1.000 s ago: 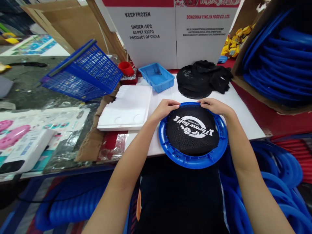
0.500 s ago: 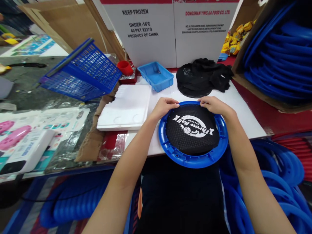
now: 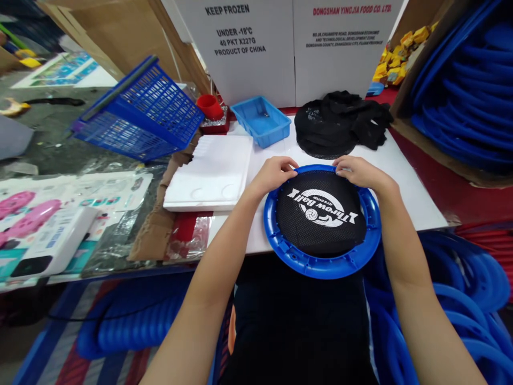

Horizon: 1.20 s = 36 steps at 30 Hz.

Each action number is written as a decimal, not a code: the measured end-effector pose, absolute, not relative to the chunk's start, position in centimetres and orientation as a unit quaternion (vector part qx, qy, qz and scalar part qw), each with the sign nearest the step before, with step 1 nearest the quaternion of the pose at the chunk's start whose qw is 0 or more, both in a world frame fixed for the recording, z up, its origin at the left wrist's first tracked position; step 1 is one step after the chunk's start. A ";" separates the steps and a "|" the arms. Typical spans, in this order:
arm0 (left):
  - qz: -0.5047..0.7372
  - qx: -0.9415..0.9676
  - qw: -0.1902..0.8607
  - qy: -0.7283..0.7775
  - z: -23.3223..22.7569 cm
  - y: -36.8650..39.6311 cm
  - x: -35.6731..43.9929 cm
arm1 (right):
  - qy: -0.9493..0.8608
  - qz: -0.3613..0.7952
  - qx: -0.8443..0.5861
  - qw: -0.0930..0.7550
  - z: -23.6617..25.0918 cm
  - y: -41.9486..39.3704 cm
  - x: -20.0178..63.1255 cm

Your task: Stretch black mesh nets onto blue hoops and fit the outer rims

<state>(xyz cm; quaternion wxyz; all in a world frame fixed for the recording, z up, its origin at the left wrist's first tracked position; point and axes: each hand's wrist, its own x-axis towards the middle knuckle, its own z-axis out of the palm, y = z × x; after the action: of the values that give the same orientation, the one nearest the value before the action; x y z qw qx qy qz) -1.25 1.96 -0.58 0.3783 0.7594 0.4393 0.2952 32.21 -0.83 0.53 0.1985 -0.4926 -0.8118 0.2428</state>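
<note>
The black mesh [image 3: 320,219] under my fingers [image 3: 289,167] reads "Throw Ball", upside down to me. The far left white carton [image 3: 240,53] says "KEEP FROZEN, UNDER -18°C, 40 PKT X227G, PRODUCT OF CHINA"; the right carton [image 3: 344,48] says "DONGSHAN YINGJIA FOOD CO. LTD."

Both hands' fingers [image 3: 289,164] have crept a little along the blue ring's [image 3: 320,264] far edge

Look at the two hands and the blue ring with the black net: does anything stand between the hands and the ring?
Nothing visible does. The left hand and the right hand both rest directly on the far rim of the blue ring, their fingers at the edge of the black net. The pile of black nets lies beyond, apart from them.
</note>
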 end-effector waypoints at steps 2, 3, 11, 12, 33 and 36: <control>0.299 0.764 0.369 0.437 -0.6 1.9 -1.1 | -0.810 0.247 -0.493 0.202 0.5 -0.8 32.3; 0.302 0.760 0.372 0.439 -0.7 1.8 -1.0 | -0.809 0.253 -0.489 0.205 0.5 -0.8 32.3; 0.271 0.767 0.386 0.435 -0.8 1.5 -0.5 | -0.800 0.290 -0.479 0.218 0.0 -0.7 33.2; 0.272 0.775 0.374 0.431 -0.5 1.4 -0.4 | -0.798 0.289 -0.480 0.221 0.0 -0.7 33.1; 0.359 0.775 0.348 0.387 -0.5 1.7 2.1 | -0.769 0.279 -0.472 0.327 0.3 -1.5 28.5; 0.353 0.753 0.375 0.410 -0.7 2.2 2.1 | -0.754 0.296 -0.485 0.331 -0.1 -1.1 28.3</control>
<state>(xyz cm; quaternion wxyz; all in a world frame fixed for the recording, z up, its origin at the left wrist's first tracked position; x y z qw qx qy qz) 2.10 2.19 -0.66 0.3750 0.7526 0.4101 0.3533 28.27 -1.13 -0.06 0.3311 -0.4850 -0.7536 0.2955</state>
